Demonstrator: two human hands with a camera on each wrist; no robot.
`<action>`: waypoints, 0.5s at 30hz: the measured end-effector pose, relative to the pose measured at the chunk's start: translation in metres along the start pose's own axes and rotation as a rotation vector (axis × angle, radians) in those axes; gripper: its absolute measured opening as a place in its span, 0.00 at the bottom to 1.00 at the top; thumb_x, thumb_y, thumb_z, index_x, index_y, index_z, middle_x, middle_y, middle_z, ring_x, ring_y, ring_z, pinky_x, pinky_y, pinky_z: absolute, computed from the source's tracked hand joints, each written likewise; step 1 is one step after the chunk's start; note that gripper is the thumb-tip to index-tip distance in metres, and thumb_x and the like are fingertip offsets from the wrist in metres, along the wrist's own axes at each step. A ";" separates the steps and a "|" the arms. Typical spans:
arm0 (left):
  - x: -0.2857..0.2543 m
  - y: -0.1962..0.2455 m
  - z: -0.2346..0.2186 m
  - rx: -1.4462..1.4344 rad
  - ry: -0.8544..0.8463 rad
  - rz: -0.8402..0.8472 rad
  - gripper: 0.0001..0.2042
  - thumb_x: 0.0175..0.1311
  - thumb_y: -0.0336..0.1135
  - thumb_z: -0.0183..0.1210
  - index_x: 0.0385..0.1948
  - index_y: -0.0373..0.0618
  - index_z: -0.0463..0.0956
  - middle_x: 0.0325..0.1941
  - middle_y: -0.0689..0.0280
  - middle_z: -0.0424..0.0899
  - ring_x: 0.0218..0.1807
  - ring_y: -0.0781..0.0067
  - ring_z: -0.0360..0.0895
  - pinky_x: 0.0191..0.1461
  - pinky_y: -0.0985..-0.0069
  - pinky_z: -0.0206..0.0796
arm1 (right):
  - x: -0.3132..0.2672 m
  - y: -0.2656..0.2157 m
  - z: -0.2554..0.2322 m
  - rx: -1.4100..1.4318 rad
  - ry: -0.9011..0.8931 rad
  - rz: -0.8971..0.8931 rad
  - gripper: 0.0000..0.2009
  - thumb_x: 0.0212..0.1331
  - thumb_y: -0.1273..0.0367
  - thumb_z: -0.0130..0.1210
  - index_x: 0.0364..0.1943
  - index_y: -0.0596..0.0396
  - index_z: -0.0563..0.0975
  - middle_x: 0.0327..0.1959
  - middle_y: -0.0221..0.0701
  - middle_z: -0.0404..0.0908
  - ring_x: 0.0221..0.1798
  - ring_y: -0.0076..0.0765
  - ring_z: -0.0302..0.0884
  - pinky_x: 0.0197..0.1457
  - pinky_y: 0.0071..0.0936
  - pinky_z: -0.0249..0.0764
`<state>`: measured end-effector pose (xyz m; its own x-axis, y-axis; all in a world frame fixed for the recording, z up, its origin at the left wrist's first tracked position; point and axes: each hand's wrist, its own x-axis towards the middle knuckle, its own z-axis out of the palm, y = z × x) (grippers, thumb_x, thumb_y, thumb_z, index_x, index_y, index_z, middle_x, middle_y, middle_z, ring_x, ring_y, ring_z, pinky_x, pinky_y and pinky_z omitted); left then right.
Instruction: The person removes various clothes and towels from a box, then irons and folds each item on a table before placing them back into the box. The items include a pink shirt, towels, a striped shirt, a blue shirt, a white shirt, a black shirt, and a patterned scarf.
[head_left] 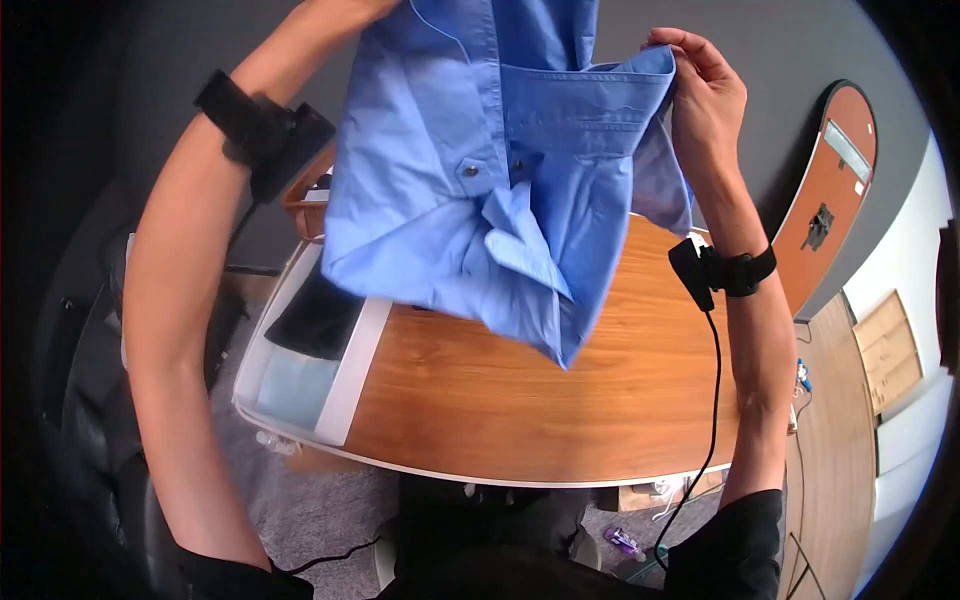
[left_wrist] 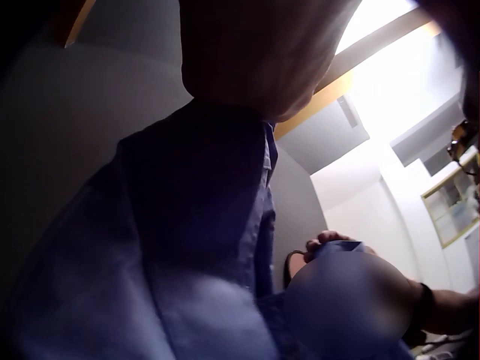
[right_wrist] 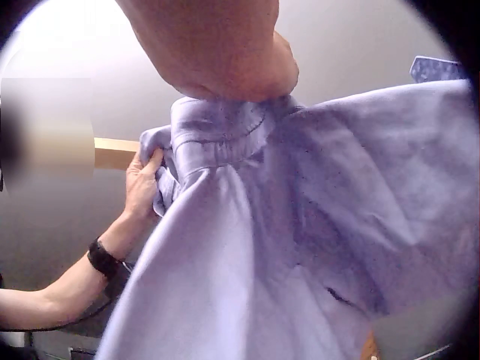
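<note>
A light blue garment (head_left: pixel 420 200) with a buttoned placket hangs in folds above the table. At its right end, the right hand (head_left: pixel 708 105) pinches a corner of a wide stitched band between thumb and fingers. The left hand is mostly cut off by the top edge of the head view; the right wrist view shows this left hand (right_wrist: pixel 141 184) gripping bunched cloth, thumb on top. In the left wrist view, cloth (left_wrist: pixel 187 225) drops in shadow from beneath the near hand (left_wrist: pixel 255 60), whose fingertips are hidden.
Below is a wooden table (head_left: pixel 480 400) with a pale rim. At its left stand a white tray (head_left: pixel 360 375) holding dark and pale blue items, and a brown basket (head_left: pixel 305 210). A cable (head_left: pixel 715 400) runs down from the right wrist. An orange-brown board (head_left: pixel 835 190) leans on the right.
</note>
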<state>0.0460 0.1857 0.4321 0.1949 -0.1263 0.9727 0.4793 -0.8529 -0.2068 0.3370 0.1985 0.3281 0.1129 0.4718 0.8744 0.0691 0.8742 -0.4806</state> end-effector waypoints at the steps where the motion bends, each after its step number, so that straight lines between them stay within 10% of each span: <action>1: -0.004 -0.010 0.010 0.033 0.018 0.119 0.11 0.71 0.26 0.53 0.49 0.32 0.81 0.40 0.59 0.87 0.43 0.74 0.81 0.51 0.75 0.74 | -0.001 0.007 -0.001 -0.063 0.008 -0.041 0.11 0.71 0.80 0.50 0.44 0.61 0.86 0.39 0.26 0.87 0.39 0.18 0.80 0.47 0.17 0.75; 3: -0.040 -0.035 0.018 0.101 -0.243 0.115 0.12 0.71 0.28 0.54 0.50 0.36 0.82 0.41 0.60 0.87 0.43 0.71 0.82 0.52 0.74 0.74 | -0.018 0.038 -0.010 -0.325 -0.058 -0.123 0.12 0.69 0.82 0.50 0.43 0.57 0.86 0.36 0.24 0.85 0.38 0.17 0.78 0.44 0.19 0.75; 4: -0.074 -0.049 0.018 0.132 -0.523 -0.008 0.12 0.72 0.30 0.56 0.52 0.41 0.83 0.42 0.60 0.86 0.44 0.67 0.84 0.54 0.73 0.74 | -0.039 0.052 -0.017 -0.572 -0.148 -0.162 0.15 0.63 0.86 0.49 0.39 0.56 0.85 0.29 0.29 0.83 0.33 0.25 0.78 0.42 0.25 0.75; 6: -0.134 -0.007 0.035 -0.113 -0.646 0.259 0.10 0.70 0.30 0.54 0.46 0.42 0.84 0.35 0.55 0.84 0.40 0.58 0.84 0.50 0.65 0.77 | -0.074 0.093 -0.049 -0.848 -0.493 -0.329 0.13 0.54 0.83 0.51 0.34 0.54 0.85 0.28 0.42 0.84 0.33 0.56 0.81 0.43 0.43 0.80; 7: -0.154 0.022 0.009 -0.231 -1.219 -0.118 0.10 0.72 0.34 0.55 0.44 0.43 0.85 0.34 0.55 0.86 0.40 0.56 0.85 0.50 0.62 0.78 | -0.097 0.122 -0.077 -1.011 -0.723 0.026 0.09 0.54 0.77 0.56 0.32 0.51 0.87 0.31 0.41 0.87 0.36 0.56 0.85 0.44 0.47 0.82; 9: -0.192 0.059 -0.014 0.010 -1.685 -0.031 0.12 0.72 0.39 0.58 0.46 0.43 0.86 0.36 0.54 0.89 0.38 0.53 0.87 0.47 0.60 0.80 | -0.143 0.116 -0.105 -0.961 -0.898 0.308 0.08 0.54 0.71 0.60 0.32 0.45 0.90 0.31 0.39 0.88 0.36 0.52 0.87 0.44 0.44 0.83; 15: -0.260 0.073 -0.112 -0.124 -1.455 -0.372 0.15 0.65 0.36 0.64 0.50 0.39 0.85 0.38 0.53 0.89 0.42 0.51 0.87 0.49 0.58 0.78 | -0.236 0.061 -0.134 -0.895 -1.081 0.643 0.08 0.65 0.67 0.58 0.41 0.48 0.88 0.34 0.38 0.88 0.38 0.48 0.87 0.44 0.42 0.82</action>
<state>-0.0657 0.0990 0.1764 0.7719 0.6358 0.0001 0.6324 -0.7677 0.1035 0.4476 0.1257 0.0837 -0.3653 0.9296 -0.0497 0.8880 0.3320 -0.3182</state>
